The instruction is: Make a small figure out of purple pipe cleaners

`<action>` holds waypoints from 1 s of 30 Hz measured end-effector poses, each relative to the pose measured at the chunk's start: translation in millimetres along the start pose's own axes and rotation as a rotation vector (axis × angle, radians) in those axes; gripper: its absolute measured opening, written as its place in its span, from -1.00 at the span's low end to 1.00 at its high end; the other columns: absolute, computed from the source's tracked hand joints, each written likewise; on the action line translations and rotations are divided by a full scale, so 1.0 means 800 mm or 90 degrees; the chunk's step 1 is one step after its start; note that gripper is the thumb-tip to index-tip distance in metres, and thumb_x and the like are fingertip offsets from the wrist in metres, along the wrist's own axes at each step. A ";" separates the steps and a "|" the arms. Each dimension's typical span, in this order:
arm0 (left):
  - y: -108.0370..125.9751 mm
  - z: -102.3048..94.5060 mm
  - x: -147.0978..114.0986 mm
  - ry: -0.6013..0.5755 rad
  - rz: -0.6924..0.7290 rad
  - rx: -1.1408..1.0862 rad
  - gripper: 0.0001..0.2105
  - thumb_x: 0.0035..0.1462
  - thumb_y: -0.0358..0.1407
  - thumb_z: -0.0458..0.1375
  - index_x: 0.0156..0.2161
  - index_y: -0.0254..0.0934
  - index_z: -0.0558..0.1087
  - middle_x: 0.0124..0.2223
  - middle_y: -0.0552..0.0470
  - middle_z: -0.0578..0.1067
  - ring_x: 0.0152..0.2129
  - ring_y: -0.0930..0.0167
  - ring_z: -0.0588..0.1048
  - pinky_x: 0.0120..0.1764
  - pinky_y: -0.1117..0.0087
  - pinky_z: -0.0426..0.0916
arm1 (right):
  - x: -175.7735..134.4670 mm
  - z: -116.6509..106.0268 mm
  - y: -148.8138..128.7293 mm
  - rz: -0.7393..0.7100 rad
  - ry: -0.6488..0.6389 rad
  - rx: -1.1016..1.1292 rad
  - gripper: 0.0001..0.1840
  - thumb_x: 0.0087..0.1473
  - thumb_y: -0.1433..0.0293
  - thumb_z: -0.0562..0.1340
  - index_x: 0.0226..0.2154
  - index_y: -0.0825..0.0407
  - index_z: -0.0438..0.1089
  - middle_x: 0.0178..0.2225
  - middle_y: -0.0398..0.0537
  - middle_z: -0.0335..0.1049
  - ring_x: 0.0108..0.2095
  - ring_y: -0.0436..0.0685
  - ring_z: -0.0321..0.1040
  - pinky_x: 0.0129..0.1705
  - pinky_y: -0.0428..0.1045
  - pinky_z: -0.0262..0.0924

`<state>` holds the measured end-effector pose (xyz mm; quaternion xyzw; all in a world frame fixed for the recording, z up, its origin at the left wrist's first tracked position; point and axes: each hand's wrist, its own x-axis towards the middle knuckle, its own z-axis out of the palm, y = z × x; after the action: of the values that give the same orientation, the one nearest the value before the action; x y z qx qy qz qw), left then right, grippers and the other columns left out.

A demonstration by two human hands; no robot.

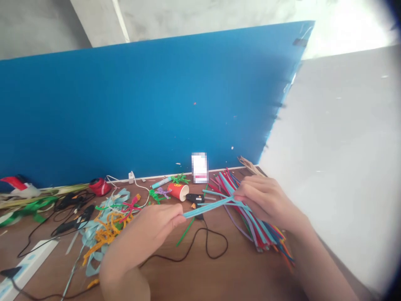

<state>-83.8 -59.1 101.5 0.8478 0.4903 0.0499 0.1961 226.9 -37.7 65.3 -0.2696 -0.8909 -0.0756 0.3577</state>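
Light blue pipe cleaners (208,207) stretch between my two hands above the table. My left hand (167,219) pinches their left end with fingers pressed together. At the other end, my right hand (258,196) closes on the stems where several of them cross and fan out. Behind and below my right hand lies a thick bundle of pipe cleaners (260,240) in red, purple, blue and orange. A black glue gun (194,198) rests just beyond the held stems, beside a red paper cup (178,191) tipped on its side.
Orange pipe cleaners (105,234) and pale blue ribbon (90,240) are heaped at left. A white power strip (29,267) lies front left. A black cable (188,253) loops across the brown table (225,278). A blue partition (140,113) stands behind.
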 end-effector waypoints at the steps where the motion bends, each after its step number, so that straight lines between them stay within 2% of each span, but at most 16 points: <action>1: -0.003 -0.002 0.001 0.003 -0.005 -0.005 -0.63 0.40 -0.10 -0.15 -0.40 -0.23 0.24 -0.40 0.13 0.40 -0.46 0.43 0.29 -0.35 0.40 0.09 | -0.001 -0.001 0.002 0.006 0.006 -0.007 -0.81 0.27 0.56 0.11 -0.37 0.01 0.23 -0.50 -0.15 0.26 -0.47 0.03 0.10 -0.36 -0.04 -0.01; 5: -0.006 -0.002 0.003 0.030 -0.021 -0.023 -0.66 0.40 -0.13 -0.15 -0.35 -0.20 0.33 -0.29 0.11 0.48 -0.35 0.40 0.38 -0.27 0.39 0.17 | -0.005 0.001 0.012 0.039 0.012 -0.014 -0.81 0.31 0.50 0.10 -0.37 0.01 0.25 -0.50 -0.14 0.28 -0.47 0.04 0.15 -0.37 -0.03 0.00; 9: 0.012 0.010 0.005 0.137 -0.028 -0.025 -0.71 0.40 -0.11 -0.13 -0.16 -0.12 0.42 -0.09 0.09 0.52 -0.18 0.34 0.44 -0.14 0.34 0.24 | -0.006 0.006 0.020 0.053 0.003 -0.020 -0.79 0.32 0.44 0.12 -0.39 0.01 0.27 -0.50 -0.14 0.29 -0.48 0.04 0.17 -0.39 -0.03 -0.01; 12: 0.029 0.024 0.010 0.205 0.020 -0.002 -0.74 0.40 -0.14 -0.10 -0.05 -0.12 0.40 0.03 0.03 0.49 -0.05 0.31 0.43 -0.05 0.30 0.26 | -0.005 0.009 0.019 0.058 0.008 0.010 -0.79 0.33 0.42 0.11 -0.37 0.02 0.30 -0.49 -0.13 0.32 -0.47 0.03 0.21 -0.38 -0.04 0.02; 14: 0.036 0.033 0.015 0.210 0.069 0.007 -0.72 0.40 -0.15 -0.08 0.09 -0.11 0.34 0.14 -0.01 0.44 0.08 0.29 0.38 0.06 0.27 0.24 | -0.003 0.009 0.014 0.058 0.013 0.036 -0.80 0.34 0.41 0.10 -0.35 0.03 0.32 -0.48 -0.13 0.35 -0.46 0.03 0.23 -0.38 -0.04 0.04; 16: 0.040 0.040 0.019 0.181 0.110 0.012 -0.68 0.39 -0.13 -0.06 0.16 -0.10 0.30 0.19 -0.04 0.41 0.13 0.28 0.35 0.10 0.25 0.22 | 0.000 0.010 0.007 0.051 0.022 0.056 -0.81 0.34 0.42 0.11 -0.33 0.03 0.34 -0.47 -0.12 0.37 -0.46 0.03 0.25 -0.38 -0.04 0.06; 18: 0.042 0.044 0.023 0.138 0.121 0.029 -0.69 0.40 -0.14 -0.08 0.14 -0.11 0.31 0.13 -0.03 0.45 0.06 0.28 0.40 0.05 0.26 0.24 | 0.002 0.013 0.000 0.042 0.039 0.071 -0.82 0.33 0.42 0.11 -0.32 0.02 0.34 -0.46 -0.12 0.38 -0.45 0.03 0.26 -0.37 -0.05 0.08; 20: 0.043 0.046 0.026 0.096 0.104 0.057 -0.71 0.42 -0.14 -0.15 0.00 -0.16 0.36 -0.04 -0.02 0.51 -0.15 0.31 0.47 -0.14 0.30 0.27 | 0.003 0.017 -0.006 0.033 0.055 0.087 -0.83 0.34 0.42 0.11 -0.32 0.02 0.34 -0.46 -0.12 0.37 -0.45 0.03 0.25 -0.37 -0.04 0.08; 23: 0.044 0.044 0.027 0.068 0.098 0.081 -0.67 0.41 -0.07 -0.17 -0.20 -0.21 0.34 -0.24 0.03 0.50 -0.37 0.36 0.43 -0.34 0.36 0.17 | 0.004 0.023 -0.014 0.028 0.061 0.104 -0.83 0.34 0.41 0.11 -0.32 0.01 0.32 -0.47 -0.13 0.34 -0.46 0.03 0.22 -0.38 -0.04 0.06; 26: 0.045 0.041 0.026 0.068 0.117 0.076 -0.66 0.40 -0.04 -0.16 -0.24 -0.20 0.30 -0.30 0.07 0.47 -0.41 0.39 0.39 -0.37 0.37 0.10 | 0.005 0.028 -0.020 0.032 0.043 0.109 -0.84 0.33 0.41 0.12 -0.33 0.01 0.30 -0.47 -0.14 0.32 -0.46 0.02 0.21 -0.39 -0.05 0.04; 30: 0.045 0.044 0.026 0.086 0.144 0.069 -0.71 0.42 -0.14 -0.16 -0.28 -0.21 0.27 -0.33 0.09 0.46 -0.44 0.41 0.35 -0.40 0.36 0.03 | 0.005 0.032 -0.028 0.026 0.040 0.131 -0.85 0.33 0.42 0.10 -0.31 0.00 0.30 -0.47 -0.14 0.32 -0.46 0.03 0.21 -0.39 -0.04 0.03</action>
<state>-34.2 -67.5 81.1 0.9017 0.4055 0.1023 0.1098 197.7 -46.4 50.7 -0.2468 -0.8766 0.0147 0.4129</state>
